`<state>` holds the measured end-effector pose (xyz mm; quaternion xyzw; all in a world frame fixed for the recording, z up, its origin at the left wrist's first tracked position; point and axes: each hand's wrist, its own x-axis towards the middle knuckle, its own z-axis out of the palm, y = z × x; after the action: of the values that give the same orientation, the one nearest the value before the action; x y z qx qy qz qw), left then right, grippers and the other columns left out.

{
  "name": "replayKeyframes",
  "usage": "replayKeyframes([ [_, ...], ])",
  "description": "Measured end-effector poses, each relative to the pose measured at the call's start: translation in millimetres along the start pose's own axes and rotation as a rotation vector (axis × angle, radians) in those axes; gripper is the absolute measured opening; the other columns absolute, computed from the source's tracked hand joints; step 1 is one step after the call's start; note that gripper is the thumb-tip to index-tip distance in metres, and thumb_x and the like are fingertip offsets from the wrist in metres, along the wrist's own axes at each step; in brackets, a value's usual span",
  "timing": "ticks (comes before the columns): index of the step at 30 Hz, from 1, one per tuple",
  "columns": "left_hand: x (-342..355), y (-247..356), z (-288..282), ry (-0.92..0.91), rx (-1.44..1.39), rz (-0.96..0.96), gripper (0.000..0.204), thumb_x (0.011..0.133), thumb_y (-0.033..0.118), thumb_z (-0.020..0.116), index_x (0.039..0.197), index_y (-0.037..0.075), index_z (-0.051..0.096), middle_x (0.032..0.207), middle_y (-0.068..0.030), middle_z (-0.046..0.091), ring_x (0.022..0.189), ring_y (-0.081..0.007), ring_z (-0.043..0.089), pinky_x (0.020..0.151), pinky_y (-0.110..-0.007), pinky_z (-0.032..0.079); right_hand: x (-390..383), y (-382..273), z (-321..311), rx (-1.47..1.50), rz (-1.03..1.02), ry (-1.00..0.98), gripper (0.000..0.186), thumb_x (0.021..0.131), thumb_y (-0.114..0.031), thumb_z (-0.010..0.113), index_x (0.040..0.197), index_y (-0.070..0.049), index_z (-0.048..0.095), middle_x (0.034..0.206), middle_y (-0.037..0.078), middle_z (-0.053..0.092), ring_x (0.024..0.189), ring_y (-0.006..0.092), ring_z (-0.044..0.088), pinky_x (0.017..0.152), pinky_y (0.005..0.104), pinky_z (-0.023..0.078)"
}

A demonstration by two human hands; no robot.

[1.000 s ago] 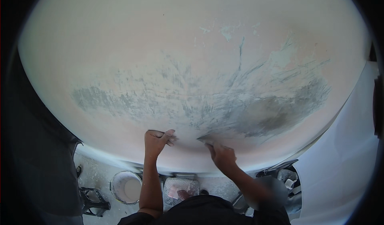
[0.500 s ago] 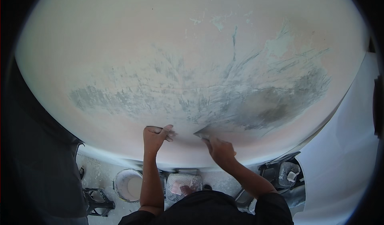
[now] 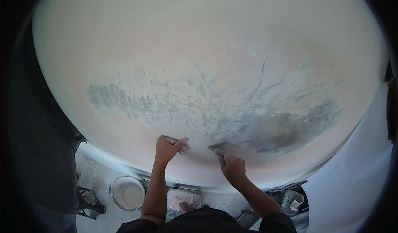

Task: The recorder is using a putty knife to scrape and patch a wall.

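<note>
A big curved panel point(image 3: 166, 38) fills the view, pale pinkish-white with scuffed grey patches across its middle. My right hand point(image 3: 233, 167) grips a putty knife point(image 3: 216, 146), its dark pointed blade lying at the panel's lower part, just below the grey smears. To the left, my left hand point(image 3: 169, 149) is curled near the same height, thumb pointing right. A thin dark edge shows along its top, but what it holds is hidden by the fingers. A dark smudged patch point(image 3: 286, 131) spreads to the right of the blade.
Below the panel stand a bucket point(image 3: 126, 193) of whitish liquid, a dark stool point(image 3: 90, 202) and a speckled seat with a pink piece point(image 3: 176, 203) on it. A white sheet point(image 3: 348, 162) hangs at right, dark sheeting point(image 3: 37, 150) at left.
My view has shifted and tilted, so the panel's marks sit lower and further right. Both hands stay in nearly the same spots on the panel, the putty knife still in my right hand.
</note>
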<state>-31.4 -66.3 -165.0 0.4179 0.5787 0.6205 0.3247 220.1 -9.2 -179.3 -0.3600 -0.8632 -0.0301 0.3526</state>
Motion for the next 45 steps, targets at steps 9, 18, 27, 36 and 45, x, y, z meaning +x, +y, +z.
replayKeyframes([
  [9,0.1,2.5,-4.3,0.018,0.001,-0.011,0.029,0.086,0.013,0.076,0.069,-0.011,0.071,0.067,-0.0166,0.071,0.051,-0.0169,0.066,0.050,-0.026,0.054,13.8,4.0,-17.7,0.012,-0.015,0.051,0.031,0.092,-0.022,0.069,0.073,-0.007,0.050,0.050,0.013,0.053,0.046,0.0353,0.058,0.040,0.0424,0.044],
  [18,-2.1,9.1,-3.5,0.036,0.025,-0.031,0.027,0.086,0.011,0.076,0.072,-0.012,0.071,0.068,-0.0170,0.071,0.053,-0.0177,0.067,0.050,-0.026,0.055,11.6,15.5,-27.7,0.012,0.028,0.192,0.033,0.090,-0.025,0.071,0.075,-0.007,0.050,0.053,0.015,0.054,0.046,0.0375,0.057,0.042,0.0438,0.044],
  [27,-1.8,-0.7,-8.5,0.042,-0.002,-0.023,0.028,0.086,0.012,0.075,0.072,-0.012,0.071,0.069,-0.0180,0.071,0.053,-0.0178,0.067,0.051,-0.026,0.056,19.2,17.5,-45.4,0.021,0.102,0.118,0.031,0.095,-0.029,0.065,0.080,-0.006,0.050,0.058,0.017,0.059,0.048,0.0375,0.059,0.044,0.0442,0.047],
  [36,-0.2,1.1,-8.1,0.047,0.034,-0.014,0.027,0.086,0.012,0.076,0.074,-0.012,0.071,0.069,-0.0177,0.071,0.053,-0.0171,0.066,0.051,-0.026,0.055,22.7,17.5,-40.4,0.035,0.062,0.225,0.036,0.095,-0.030,0.065,0.074,-0.005,0.051,0.052,0.015,0.054,0.044,0.0354,0.057,0.040,0.0417,0.045],
  [45,-6.2,11.8,-3.2,0.054,0.016,-0.035,0.026,0.087,0.011,0.074,0.076,-0.012,0.072,0.071,-0.0169,0.072,0.054,-0.0167,0.066,0.052,-0.026,0.055,12.8,14.2,-24.8,0.042,0.057,0.108,0.035,0.095,-0.032,0.064,0.078,-0.005,0.052,0.059,0.017,0.058,0.050,0.0383,0.059,0.046,0.0446,0.047],
])
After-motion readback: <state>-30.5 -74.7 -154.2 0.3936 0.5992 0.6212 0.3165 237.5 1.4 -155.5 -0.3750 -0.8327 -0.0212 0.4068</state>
